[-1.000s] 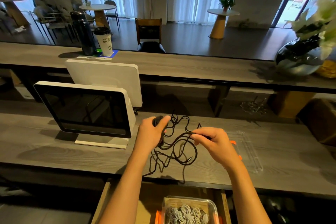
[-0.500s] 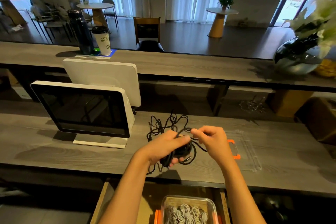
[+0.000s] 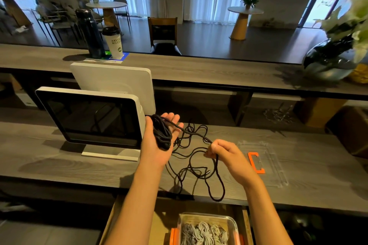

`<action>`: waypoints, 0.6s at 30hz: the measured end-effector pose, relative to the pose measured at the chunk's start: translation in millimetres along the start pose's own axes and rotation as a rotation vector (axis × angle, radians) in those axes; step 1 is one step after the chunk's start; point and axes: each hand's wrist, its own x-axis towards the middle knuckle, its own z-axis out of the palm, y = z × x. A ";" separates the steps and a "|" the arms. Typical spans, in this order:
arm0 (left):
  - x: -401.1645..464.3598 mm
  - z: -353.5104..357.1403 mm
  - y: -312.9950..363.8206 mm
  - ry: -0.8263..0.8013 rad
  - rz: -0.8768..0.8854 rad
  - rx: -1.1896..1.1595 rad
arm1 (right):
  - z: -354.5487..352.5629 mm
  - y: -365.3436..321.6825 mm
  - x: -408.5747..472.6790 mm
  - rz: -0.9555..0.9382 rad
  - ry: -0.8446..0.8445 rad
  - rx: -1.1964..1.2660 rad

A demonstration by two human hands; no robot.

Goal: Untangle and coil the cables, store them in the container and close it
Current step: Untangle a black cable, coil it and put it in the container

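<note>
A black cable (image 3: 191, 163) lies in loose tangled loops on the grey counter. Part of it is wound round my left hand (image 3: 159, 141), which is raised palm up with straight fingers, the coil (image 3: 162, 135) lying across the palm. My right hand (image 3: 225, 155) pinches a strand of the same cable just right of the coil, a loop hanging below it. A clear container (image 3: 235, 225) with orange clips sits in the open drawer below, holding grey coiled cables (image 3: 203, 232). Its clear lid (image 3: 276, 167) with an orange latch lies on the counter at right.
A white point-of-sale screen (image 3: 89, 117) stands left of my hands. The raised back counter (image 3: 199, 69) carries a dark bottle (image 3: 89, 34), a paper cup (image 3: 114, 43) and a glass vase with a plant (image 3: 330, 61). The wooden drawer (image 3: 159, 225) is open under the counter edge.
My left hand has turned palm up and moved up and left with the coil on it. My right hand drew a strand out to the right, away from the left.
</note>
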 end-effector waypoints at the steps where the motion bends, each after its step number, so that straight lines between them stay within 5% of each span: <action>1: -0.7 -0.1 2.4 0.004 0.023 -0.041 | -0.2 -0.4 -0.9 0.005 -0.048 0.023; 4: -0.8 -1.6 13.2 0.128 0.162 0.102 | -5.8 2.7 -5.0 -0.005 -0.095 0.015; 9: -2.6 -6.4 12.3 0.254 0.411 0.991 | -9.6 2.7 -4.2 -0.075 -0.100 -0.171; 13: -1.9 -4.4 -0.1 -0.087 0.247 1.561 | -3.1 -7.2 1.2 -0.199 0.029 -0.214; 18: -5.3 -5.2 -17.0 -0.622 -0.100 1.789 | 8.6 -3.5 3.7 -0.222 0.141 -0.204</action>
